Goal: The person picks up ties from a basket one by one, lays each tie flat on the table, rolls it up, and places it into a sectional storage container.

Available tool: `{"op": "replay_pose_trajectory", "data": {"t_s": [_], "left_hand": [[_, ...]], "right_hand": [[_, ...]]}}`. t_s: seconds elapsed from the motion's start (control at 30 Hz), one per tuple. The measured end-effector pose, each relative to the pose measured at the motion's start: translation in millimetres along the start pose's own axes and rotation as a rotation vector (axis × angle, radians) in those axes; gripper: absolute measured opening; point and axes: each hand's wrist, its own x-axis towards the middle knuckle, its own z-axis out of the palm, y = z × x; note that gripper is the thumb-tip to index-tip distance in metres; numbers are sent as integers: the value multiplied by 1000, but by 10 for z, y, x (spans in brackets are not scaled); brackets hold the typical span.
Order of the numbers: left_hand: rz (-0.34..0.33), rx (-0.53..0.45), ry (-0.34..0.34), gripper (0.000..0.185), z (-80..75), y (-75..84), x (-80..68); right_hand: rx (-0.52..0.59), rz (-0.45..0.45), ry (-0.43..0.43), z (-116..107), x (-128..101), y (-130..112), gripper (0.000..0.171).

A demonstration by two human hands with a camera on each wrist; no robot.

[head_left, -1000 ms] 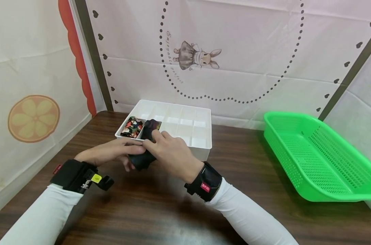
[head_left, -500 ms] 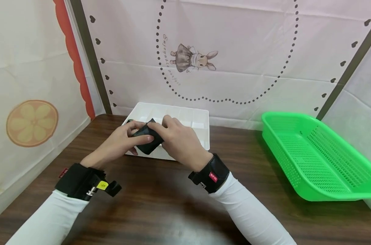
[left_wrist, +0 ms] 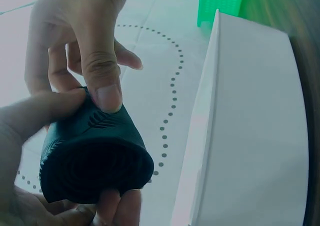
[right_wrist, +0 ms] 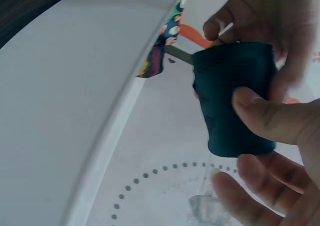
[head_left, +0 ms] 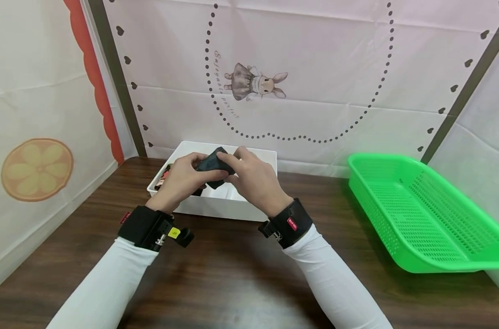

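A rolled-up dark green cloth with a leaf pattern (head_left: pixel 213 162) is held between both hands over the white divided box (head_left: pixel 220 209). My left hand (head_left: pixel 181 177) grips one end, its thumb along the near side. My right hand (head_left: pixel 255 180) holds the other end, with its thumb (right_wrist: pixel 270 116) pressed on the outside of the roll. In the left wrist view the coiled end of the cloth roll (left_wrist: pixel 100 168) faces the camera, with fingertips under its lower edge. Inside the box's left part sits a colourful patterned roll (right_wrist: pixel 176 23), beside a dark roll with purple and yellow (right_wrist: pixel 154 61).
A green perforated plastic basket (head_left: pixel 422 210) stands on the right of the brown wooden table (head_left: pixel 216 274). Printed white sheeting (head_left: pixel 315 82) hangs behind and at both sides. The box stands near the back sheet.
The cloth has gone from a partly hanging strip at the box's front left to a compact roll. Both hands have risen and shifted right with it, over the box.
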Motion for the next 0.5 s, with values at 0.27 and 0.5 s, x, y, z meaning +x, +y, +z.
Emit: {"op": "replay_pose_trajectory", "data": {"t_s": [0.27,0.5], "left_hand": [[-22,-25,15,71,-7,-34,43],[-55,81,68,58,61,-107,75]], "right_hand": [[-48,12,51,96,20,57,55],[-70,35,33,198,7,71,56]]}}
